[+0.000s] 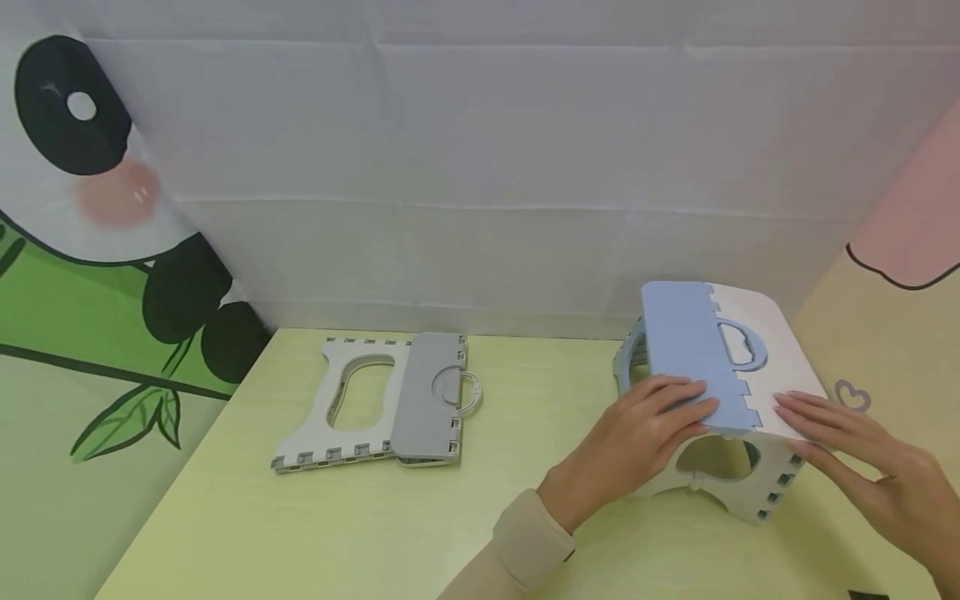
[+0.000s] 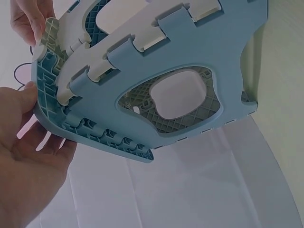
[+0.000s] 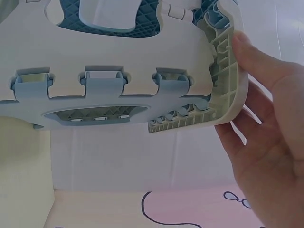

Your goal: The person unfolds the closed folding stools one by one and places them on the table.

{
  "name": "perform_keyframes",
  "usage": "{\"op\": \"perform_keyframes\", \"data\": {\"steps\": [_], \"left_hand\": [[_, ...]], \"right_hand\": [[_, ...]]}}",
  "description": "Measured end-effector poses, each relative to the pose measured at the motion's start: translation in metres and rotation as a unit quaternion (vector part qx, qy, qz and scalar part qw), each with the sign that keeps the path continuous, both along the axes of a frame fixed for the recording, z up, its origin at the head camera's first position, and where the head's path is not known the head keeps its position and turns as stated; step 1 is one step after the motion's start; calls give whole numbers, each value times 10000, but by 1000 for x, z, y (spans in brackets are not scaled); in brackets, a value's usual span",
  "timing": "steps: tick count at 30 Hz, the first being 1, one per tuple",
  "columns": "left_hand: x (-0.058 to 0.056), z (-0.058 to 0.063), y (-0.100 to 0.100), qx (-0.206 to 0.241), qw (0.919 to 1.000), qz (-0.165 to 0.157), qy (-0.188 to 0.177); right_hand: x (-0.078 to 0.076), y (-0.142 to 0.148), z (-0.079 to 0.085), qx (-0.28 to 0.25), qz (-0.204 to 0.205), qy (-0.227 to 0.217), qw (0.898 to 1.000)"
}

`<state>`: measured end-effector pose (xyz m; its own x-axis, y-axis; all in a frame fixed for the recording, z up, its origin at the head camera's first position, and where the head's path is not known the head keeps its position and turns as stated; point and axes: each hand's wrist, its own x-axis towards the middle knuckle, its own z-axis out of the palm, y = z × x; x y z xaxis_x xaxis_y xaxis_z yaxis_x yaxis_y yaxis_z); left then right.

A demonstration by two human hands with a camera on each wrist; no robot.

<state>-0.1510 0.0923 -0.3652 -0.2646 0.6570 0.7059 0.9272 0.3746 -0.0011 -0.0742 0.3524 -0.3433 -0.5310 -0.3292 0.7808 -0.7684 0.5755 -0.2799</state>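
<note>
An unfolded folding step stool [image 1: 686, 358], its top half blue and half white with a blue carry handle, stands on the table at the right. My left hand [image 1: 637, 442] lies with its fingers across the near part of the blue half. In the left wrist view, the thumb touches the blue rim [image 2: 42, 104]. On the white half rest the fairly straight fingers of my right hand [image 1: 877, 462]. Its thumb presses the white rim [image 3: 237, 80] in the right wrist view. Lattice ribs show under the top.
A second folding stool [image 1: 431, 396], grey and white, lies folded flat on the pale yellow-green table [image 1: 337, 533] at the left, its ring handle sticking out. A white sheet [image 1: 510, 167] rises behind the table. Cartoon-printed fabric hangs at both sides.
</note>
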Motion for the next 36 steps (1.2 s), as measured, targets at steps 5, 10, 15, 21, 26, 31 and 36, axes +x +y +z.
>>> {"op": "perform_keyframes", "data": {"steps": [5,10,15,21,26,31,36], "left_hand": [[-1,1,5,-34,9999,22,-94],[-2,0,10,-22,9999,51,-116],[-4,0,14,33,9998,21,-211],[-6,0,19,22,9999,48,-137],[-8,-1,23,1,9999,70,-110],[-9,-1,27,15,9999,101,-86],[-11,-1,32,55,9999,107,-46]], "right_hand": [[-2,2,3,-36,43,28,10000],[-3,5,3,-8,36,44,10000],[-5,11,0,-25,46,30,10000],[-5,21,-5,81,-242,-145,9996],[-6,23,-5,49,-227,-134,9996],[-7,24,-2,56,-274,-93,9996],[-9,26,-2,-33,-136,35,9999]]}}
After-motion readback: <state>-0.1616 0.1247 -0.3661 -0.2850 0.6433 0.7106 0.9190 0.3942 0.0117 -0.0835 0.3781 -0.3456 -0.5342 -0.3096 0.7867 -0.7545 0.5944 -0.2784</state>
